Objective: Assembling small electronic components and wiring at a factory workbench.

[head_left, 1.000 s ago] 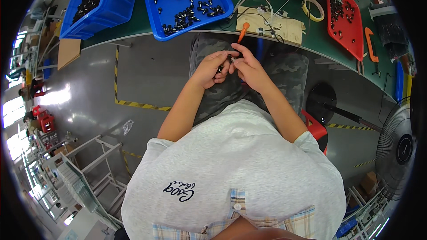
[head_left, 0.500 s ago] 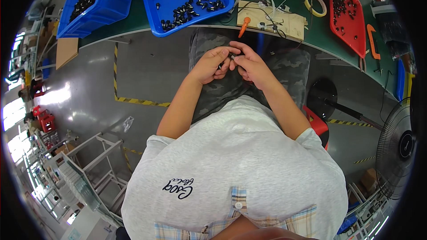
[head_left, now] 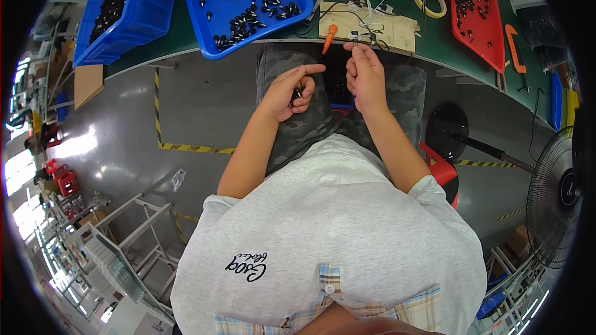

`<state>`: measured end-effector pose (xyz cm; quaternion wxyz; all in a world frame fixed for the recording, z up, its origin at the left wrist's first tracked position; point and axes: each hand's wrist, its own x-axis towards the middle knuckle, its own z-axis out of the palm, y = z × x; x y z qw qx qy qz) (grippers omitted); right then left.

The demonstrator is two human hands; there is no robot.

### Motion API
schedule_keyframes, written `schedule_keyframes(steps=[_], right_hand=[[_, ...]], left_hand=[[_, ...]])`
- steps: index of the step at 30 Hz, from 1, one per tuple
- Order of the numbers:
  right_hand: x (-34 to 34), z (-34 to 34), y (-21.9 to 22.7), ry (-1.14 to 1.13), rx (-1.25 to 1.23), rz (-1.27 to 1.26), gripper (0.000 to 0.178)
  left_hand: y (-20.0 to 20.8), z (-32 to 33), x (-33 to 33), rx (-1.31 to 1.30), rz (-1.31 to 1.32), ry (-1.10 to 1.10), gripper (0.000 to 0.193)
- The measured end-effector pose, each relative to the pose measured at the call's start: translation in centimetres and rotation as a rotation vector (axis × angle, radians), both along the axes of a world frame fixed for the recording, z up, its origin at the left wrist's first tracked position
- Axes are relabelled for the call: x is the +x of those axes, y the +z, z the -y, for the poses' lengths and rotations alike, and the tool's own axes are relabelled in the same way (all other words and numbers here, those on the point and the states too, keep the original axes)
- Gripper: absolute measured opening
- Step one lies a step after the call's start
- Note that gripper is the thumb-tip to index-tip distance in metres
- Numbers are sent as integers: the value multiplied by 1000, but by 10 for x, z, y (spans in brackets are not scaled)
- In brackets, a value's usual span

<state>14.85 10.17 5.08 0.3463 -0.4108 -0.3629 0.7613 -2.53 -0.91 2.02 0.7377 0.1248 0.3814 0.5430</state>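
Observation:
My left hand (head_left: 287,94) is held over my lap with its index finger stretched out. Its other fingers are curled round small black parts (head_left: 297,92), whose exact kind I cannot make out. My right hand (head_left: 367,80) reaches forward to the table edge, thumb and fingertips pinched on a small black part with a shiny end (head_left: 355,38). That part is at the front of a wooden board (head_left: 397,32) fitted with wires and small fixtures. An orange clamp handle (head_left: 329,36) stands left of the fingertips. Between my legs, a container of black parts (head_left: 337,87) shows partly.
A blue tray (head_left: 214,54) and a deep blue bin (head_left: 149,18) hold many black parts on the green table. Farther right are a tape roll (head_left: 442,1), a red tray (head_left: 496,61) and an orange clamp (head_left: 513,46). A black fan (head_left: 562,195) stands at right.
My hands were together over my lap and have parted. The right has moved forward to the board with a small part; the left has drawn slightly back, uncovering the container between my legs.

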Motion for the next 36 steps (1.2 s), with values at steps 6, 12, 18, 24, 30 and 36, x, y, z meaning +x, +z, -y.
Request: schedule_keyframes(steps=[6, 12, 18, 24, 30, 36], right_hand=[[-2, 3, -3, -24, -28, -50, 19], [-1, -3, -1, -13, -67, -54, 20], [-1, -9, 11, -1, -350, -267, 21], [-1, -9, 8, 2, -317, -262, 21], [4, -10, 9, 28, -325, -245, 22], [14, -1, 14, 62, -284, -163, 23]], left_hand=[[2, 0, 2, 8, -16, -9, 45], [3, -1, 1, -1, -29, -5, 45], [7, -1, 5, -28, -30, 9, 42], [11, -2, 6, -18, -42, 4, 41], [10, 0, 7, -26, -55, 0, 42], [6, 2, 5, -15, -33, 10, 39]])
